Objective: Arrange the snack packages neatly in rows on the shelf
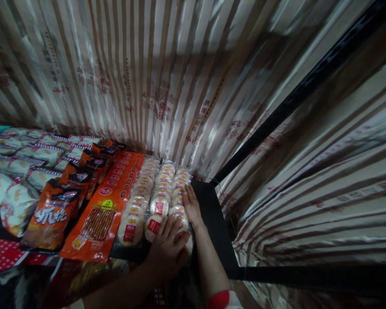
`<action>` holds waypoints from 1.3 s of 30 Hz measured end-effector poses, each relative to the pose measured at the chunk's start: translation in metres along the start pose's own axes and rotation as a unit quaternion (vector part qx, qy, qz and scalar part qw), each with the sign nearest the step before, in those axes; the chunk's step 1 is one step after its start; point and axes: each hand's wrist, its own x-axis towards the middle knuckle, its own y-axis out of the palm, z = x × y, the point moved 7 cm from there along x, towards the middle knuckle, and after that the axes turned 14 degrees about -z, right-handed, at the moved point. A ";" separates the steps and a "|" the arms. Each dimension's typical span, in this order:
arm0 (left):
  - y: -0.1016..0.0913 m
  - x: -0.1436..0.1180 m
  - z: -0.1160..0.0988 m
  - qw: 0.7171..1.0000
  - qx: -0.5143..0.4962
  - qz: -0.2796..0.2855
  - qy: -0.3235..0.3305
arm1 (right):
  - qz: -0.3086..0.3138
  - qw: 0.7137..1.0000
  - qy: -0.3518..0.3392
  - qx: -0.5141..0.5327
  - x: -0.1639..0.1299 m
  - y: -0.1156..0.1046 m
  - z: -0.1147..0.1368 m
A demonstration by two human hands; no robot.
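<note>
Lining up crackers (158, 207), seemingly: right hand (193, 208) flat alongside, fingers straight; left hand (169, 245) atop, can't tell its grip; next nudge wants evenness.

Blk shelf (214, 223) w/ white bags (45, 153), orange-blk bags (49, 216), long orange pkts (94, 240), wrapped crackers (130, 225).

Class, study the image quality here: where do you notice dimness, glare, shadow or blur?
Head view: dim overall, the left hand looking darker than the right hand; head view: pale sheen on folds of the striped curtain, with a broad shadow across it; head view: soft small print on the wrapped crackers.
</note>
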 end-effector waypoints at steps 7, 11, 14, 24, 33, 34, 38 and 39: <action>-0.003 0.005 -0.001 1.000 -0.010 0.011 0.007 | -0.028 1.000 -0.001 -0.004 0.008 -0.006 -0.003; -0.007 0.007 0.002 1.000 -0.002 0.016 -0.006 | -0.045 0.996 0.061 0.036 0.033 -0.009 -0.025; -0.006 0.007 0.005 1.000 -0.003 0.024 -0.013 | -0.050 0.994 0.084 0.053 0.052 -0.004 -0.038; 0.001 0.003 0.004 1.000 -0.012 0.025 -0.012 | 0.005 0.997 0.043 0.065 0.063 0.016 -0.023; -0.014 0.010 0.007 1.000 0.004 0.005 -0.025 | -0.064 0.998 -0.006 0.001 0.063 -0.004 -0.006; -0.015 0.012 0.010 1.000 0.009 0.000 -0.030 | -0.075 0.997 -0.032 -0.008 0.063 -0.007 -0.002; -0.016 0.036 0.037 0.998 0.010 -0.007 -0.057 | -0.110 0.987 -0.105 -0.048 0.070 -0.015 0.014; -0.015 0.048 0.049 0.997 0.009 0.000 -0.072 | -0.113 0.985 -0.119 -0.058 0.074 -0.016 0.019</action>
